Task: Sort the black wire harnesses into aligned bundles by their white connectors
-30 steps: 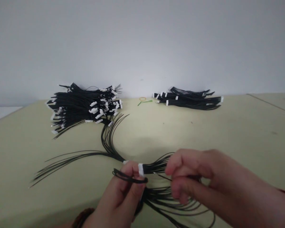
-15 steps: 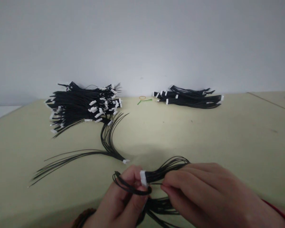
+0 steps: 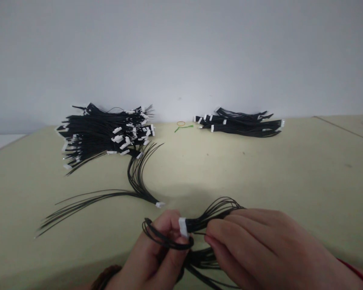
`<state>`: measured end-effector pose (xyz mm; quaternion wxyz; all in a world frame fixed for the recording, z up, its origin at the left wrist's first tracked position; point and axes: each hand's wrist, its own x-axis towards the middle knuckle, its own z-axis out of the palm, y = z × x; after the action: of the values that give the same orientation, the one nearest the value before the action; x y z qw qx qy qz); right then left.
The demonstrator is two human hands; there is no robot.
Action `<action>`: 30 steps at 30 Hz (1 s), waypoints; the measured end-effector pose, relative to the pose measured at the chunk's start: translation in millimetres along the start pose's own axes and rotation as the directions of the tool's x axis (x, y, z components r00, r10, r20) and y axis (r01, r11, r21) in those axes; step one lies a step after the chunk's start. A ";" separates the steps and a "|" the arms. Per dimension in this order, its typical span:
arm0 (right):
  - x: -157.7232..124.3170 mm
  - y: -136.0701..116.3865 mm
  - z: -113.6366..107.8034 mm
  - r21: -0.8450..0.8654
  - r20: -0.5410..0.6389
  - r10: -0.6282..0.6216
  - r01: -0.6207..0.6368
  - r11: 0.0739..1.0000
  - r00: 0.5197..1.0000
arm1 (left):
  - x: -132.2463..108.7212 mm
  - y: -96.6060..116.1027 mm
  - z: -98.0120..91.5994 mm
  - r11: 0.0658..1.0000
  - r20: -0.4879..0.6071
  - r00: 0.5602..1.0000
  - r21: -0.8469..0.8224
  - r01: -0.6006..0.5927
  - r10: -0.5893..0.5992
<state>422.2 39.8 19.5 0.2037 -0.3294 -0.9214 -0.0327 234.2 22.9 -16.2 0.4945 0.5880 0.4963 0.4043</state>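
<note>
– Right grip?
– My right hand (image 3: 266, 245): thumb and forefinger pinched together, no gap visible, on one wire (image 3: 200, 233).
– Its lie?
– Leftward from my right fingertips, long axis nearly level across the view, pointing at the lower end of the connector (image 3: 183, 227). Whether its tip is inside or just short, I cannot tell.
– Left grip?
– My left hand (image 3: 157, 257): thumb and forefinger closed about the connector, which stands near upright, slightly tilted, crosswise to the wire. The connector is nearer my left hand; the wire, my right.
– Adjoining?
– Item: wires (image 3: 219, 210), running right from the connector, over my right hand's knuckles. Item: one black loop (image 3: 161, 241), left of the connector, across my left thumb.
– Beyond?
– One loose harness (image 3: 139, 187), just past my left hand. Large pile (image 3: 93, 131), far left. Small pile (image 3: 245, 125), far right. Between them: one band (image 3: 180, 123), one green strip (image 3: 184, 127).
</note>
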 end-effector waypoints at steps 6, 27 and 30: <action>3.4 -3.7 0.7 -0.014 -0.106 -0.113 0.112 0.994 0.988 | 4.9 -0.1 2.2 0.998 0.048 0.999 -0.059 0.028 -0.026; 4.2 2.3 -14.8 -0.178 -0.191 -0.096 0.062 0.982 0.977 | 10.4 -6.9 5.0 0.964 0.026 0.987 -0.212 0.158 -0.156; -9.1 9.0 -16.5 -0.095 -0.156 -0.019 0.004 0.995 0.988 | 12.1 -7.0 3.9 0.973 -0.047 0.991 -0.203 0.111 -0.123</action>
<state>440.0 38.3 30.3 0.2594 -0.3297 -0.9019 -0.1030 238.8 34.2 -24.0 0.5592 0.4926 0.5014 0.4395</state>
